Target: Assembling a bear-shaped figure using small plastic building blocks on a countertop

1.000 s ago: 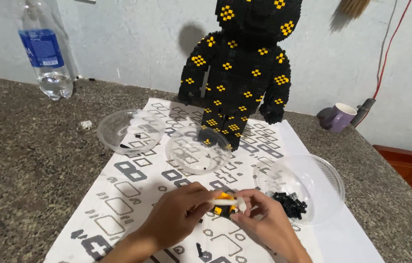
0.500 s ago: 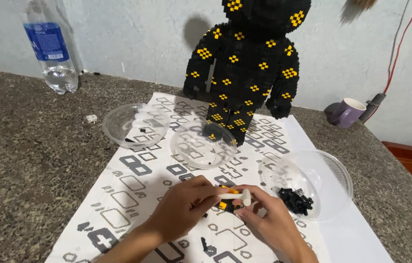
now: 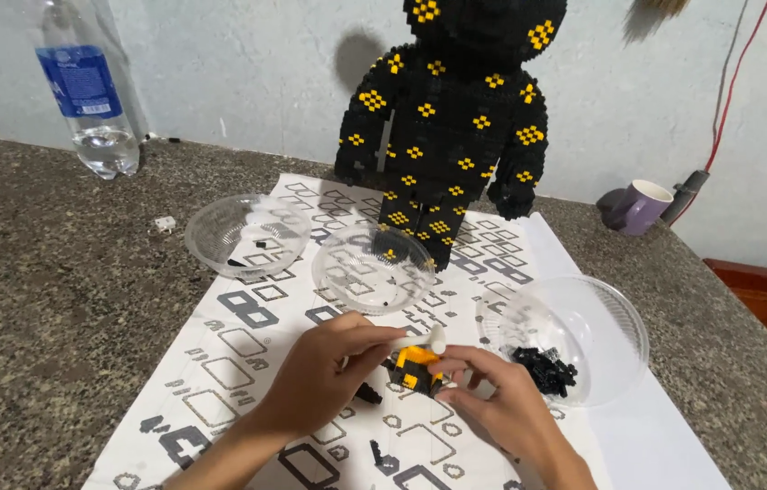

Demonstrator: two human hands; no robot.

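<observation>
At the near middle of the printed paper sheet [image 3: 247, 349], both hands meet over a small black-and-orange brick assembly [image 3: 417, 370]. The left hand [image 3: 324, 372] is curled narrow around a white tool [image 3: 420, 339], whose rounded tip lies just above the assembly. The right hand [image 3: 501, 399] pinches the assembly from the right side, fingers closed on it, holding it just above or on the sheet; which one cannot be told.

Open room lies mostly to the left: the speckled stone table [image 3: 48, 299] is bare between the sheet's left edge and the frame edge, apart from a small white scrap [image 3: 164, 223] near the far left bowl. To the right, the table edge runs diagonally near a clear bowl [image 3: 615, 313] holding loose black bricks [image 3: 542, 367], just beside the right hand, leaving little space there. Two more clear bowls sit farther off: a left bowl [image 3: 220, 227] with a few dark pieces and a middle bowl [image 3: 342, 263], close in front of the tall black brick figure [image 3: 456, 136] with yellow diamond clusters. A few stray black pieces [image 3: 383, 454] lie on the sheet near the wrists.

At the far left stands a clear plastic bottle [image 3: 93, 100] with a blue wrap-around label, against the wall. At the far right a purple mug [image 3: 639, 207] lies tipped beside a red cable [image 3: 737, 82]. The sheet carries grey and black square outlines.
</observation>
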